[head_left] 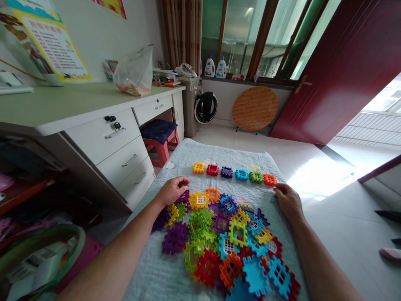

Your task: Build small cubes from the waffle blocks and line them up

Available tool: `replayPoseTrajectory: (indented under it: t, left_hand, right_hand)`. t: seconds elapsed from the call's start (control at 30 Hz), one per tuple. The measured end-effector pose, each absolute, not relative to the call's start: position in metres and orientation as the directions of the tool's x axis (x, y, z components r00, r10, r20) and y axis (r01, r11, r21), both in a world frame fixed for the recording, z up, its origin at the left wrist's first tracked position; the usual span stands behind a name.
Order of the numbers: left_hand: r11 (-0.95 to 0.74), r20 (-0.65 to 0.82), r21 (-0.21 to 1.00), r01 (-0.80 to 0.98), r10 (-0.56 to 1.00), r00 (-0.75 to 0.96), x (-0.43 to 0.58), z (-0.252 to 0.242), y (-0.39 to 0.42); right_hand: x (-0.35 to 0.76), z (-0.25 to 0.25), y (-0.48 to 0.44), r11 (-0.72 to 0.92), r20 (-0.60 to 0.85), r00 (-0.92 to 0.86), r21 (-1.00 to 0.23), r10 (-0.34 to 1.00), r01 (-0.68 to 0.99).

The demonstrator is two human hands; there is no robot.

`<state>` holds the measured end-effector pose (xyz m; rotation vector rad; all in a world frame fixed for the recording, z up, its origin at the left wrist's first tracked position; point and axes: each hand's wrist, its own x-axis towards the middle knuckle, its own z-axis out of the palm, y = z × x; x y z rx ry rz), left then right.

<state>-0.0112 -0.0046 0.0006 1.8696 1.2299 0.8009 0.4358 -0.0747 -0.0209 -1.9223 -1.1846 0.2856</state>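
Observation:
A row of several small block-like pieces lies across the blue cloth: yellow [199,168], red [212,169], dark purple [227,172], light blue [241,174], green [256,177] and orange [270,179]. My right hand [290,201] is at the row's right end, fingers curled, its fingertips beside the orange piece; whether they touch it is unclear. At the left, my left hand [173,191] hovers over the cloth with loosely closed fingers and nothing visible in them. Nearer me spreads a pile of flat, notched plastic building tiles, among them yellow [200,200], purple [175,238] and red [208,267] ones.
The pieces lie on a cloth-covered surface [175,167]. To the left are a desk with drawers [115,144], a stool [159,130] and a bin [83,246]. Farther back stand a washing machine [190,108], a round wooden tabletop [255,108] and a red door [338,71].

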Motion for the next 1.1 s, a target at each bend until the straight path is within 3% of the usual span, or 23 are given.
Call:
replayPoseTrajectory:
  t: [0.37,0.5,0.6,0.73,0.87,1.1]
  left_hand:
    - [-0.253,0.091,0.850,0.463,0.935,0.344,-0.013,-0.002,-0.004]
    - [-0.255,0.097,0.848,0.464,0.937,0.336,-0.012,-0.002,-0.004]
    - [-0.254,0.097,0.845,0.470,0.938,0.332,-0.012,-0.001,-0.004]
    - [-0.269,0.108,0.841,0.470,0.934,0.342,-0.012,-0.001,-0.004]
    - [-0.268,0.107,0.842,0.468,0.934,0.342,-0.012,0.000,-0.004]
    - [-0.266,0.107,0.850,0.455,0.933,0.344,-0.012,0.002,-0.004]
  right_hand:
    - [0.435,-0.020,-0.075,-0.187,0.210,0.537,-0.784,0.817,0.592]
    - [0.420,0.003,-0.078,-0.117,0.330,0.532,-0.758,0.780,0.642]
    - [0.390,0.032,-0.081,0.047,0.409,0.359,-0.712,0.839,0.700]
    - [0.323,0.069,-0.085,0.263,0.271,-0.103,-0.663,0.957,0.701]
    - [0.253,0.082,-0.084,0.477,0.172,-0.465,-0.547,0.868,0.688]
    - [0.199,0.060,-0.062,0.504,0.042,-0.521,-0.327,0.853,0.799]
